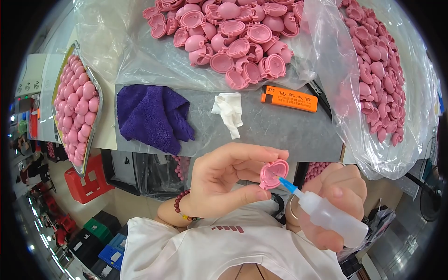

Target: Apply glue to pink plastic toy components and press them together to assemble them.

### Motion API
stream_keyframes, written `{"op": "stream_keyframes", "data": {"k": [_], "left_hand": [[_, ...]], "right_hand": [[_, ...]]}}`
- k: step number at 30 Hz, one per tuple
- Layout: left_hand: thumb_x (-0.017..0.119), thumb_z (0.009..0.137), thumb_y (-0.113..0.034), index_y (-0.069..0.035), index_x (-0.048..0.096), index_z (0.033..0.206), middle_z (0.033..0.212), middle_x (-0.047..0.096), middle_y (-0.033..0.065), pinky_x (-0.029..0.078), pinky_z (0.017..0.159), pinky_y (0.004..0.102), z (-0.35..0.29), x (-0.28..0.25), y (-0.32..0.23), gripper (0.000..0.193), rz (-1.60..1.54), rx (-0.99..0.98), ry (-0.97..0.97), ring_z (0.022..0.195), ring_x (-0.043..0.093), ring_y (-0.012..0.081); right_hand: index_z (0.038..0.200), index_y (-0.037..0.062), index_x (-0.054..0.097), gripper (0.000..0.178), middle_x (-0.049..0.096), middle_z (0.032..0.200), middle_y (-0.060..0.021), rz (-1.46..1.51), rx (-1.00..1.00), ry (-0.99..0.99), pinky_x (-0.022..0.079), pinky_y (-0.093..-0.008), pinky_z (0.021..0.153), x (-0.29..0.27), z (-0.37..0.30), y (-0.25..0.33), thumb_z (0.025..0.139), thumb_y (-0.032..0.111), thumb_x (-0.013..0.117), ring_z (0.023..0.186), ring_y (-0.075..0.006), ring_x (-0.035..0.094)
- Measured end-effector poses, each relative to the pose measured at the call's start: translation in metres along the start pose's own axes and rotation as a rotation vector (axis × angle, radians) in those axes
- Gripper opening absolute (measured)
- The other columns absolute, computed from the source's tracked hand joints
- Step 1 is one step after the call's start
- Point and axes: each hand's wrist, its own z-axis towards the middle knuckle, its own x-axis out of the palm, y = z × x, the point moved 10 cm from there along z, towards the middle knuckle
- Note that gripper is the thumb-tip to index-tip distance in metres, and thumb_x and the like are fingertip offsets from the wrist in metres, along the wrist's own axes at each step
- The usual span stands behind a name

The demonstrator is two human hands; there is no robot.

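Between the thumb and fingers of my left hand (224,182) is a small pink plastic shell (273,174), its hollow side turned to the right. My right hand (343,191) grips a translucent squeeze bottle (333,219) with a blue needle tip (288,185). That tip reaches the inside of the shell, though I cannot tell whether it touches. Liquid in the bottle is hard to make out. Both hands are in front of the table's near edge, above my lap.
A heap of pink shells (238,46) lies on plastic sheeting at the back, with more shells (378,70) in a bag at right. A tray of round pink pieces (74,107) stands left. A purple cloth (154,116), white tissue (228,112), orange box (289,99) and black cutter (321,100) lie nearer.
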Motion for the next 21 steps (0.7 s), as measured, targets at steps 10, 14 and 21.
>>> {"op": "stream_keyframes", "data": {"k": [10, 14, 21], "left_hand": [[0.075, 0.063, 0.001, 0.007, 0.052, 0.103, 0.107, 0.054, 0.029, 0.05, 0.077, 0.0306, -0.003, 0.005, -0.026, 0.046, 0.496, 0.202, 0.01, 0.095, 0.059, 0.0257], [0.077, 0.061, 0.0, 0.008, 0.055, 0.099, 0.098, 0.058, 0.0281, 0.05, 0.073, 0.0283, -0.003, 0.014, -0.042, 0.045, 0.735, 0.394, 0.044, 0.09, 0.061, 0.0261], [0.079, 0.057, 0.002, 0.008, 0.056, 0.098, 0.094, 0.06, 0.0275, 0.051, 0.067, 0.026, -0.005, 0.018, -0.05, 0.047, 0.847, 0.494, 0.016, 0.081, 0.063, 0.0241]], "right_hand": [[0.1, -0.007, 0.055, 0.069, 0.04, 0.067, -0.0035, -0.007, 0.01, -0.031, 0.021, -0.0247, 0.043, -0.004, -0.001, 0.001, 0.085, 0.058, 0.038, 0.054, -0.012, 0.034], [0.101, -0.0069, 0.055, 0.068, 0.04, 0.067, -0.0038, -0.022, 0.011, -0.032, 0.021, -0.0245, 0.043, -0.002, -0.001, 0.001, 0.086, 0.057, 0.037, 0.054, -0.0123, 0.035], [0.105, -0.0047, 0.053, 0.062, 0.039, 0.067, -0.0046, 0.046, -0.023, -0.079, 0.021, -0.0254, 0.044, -0.009, -0.007, 0.002, 0.087, 0.052, 0.039, 0.058, -0.0126, 0.033]]}}
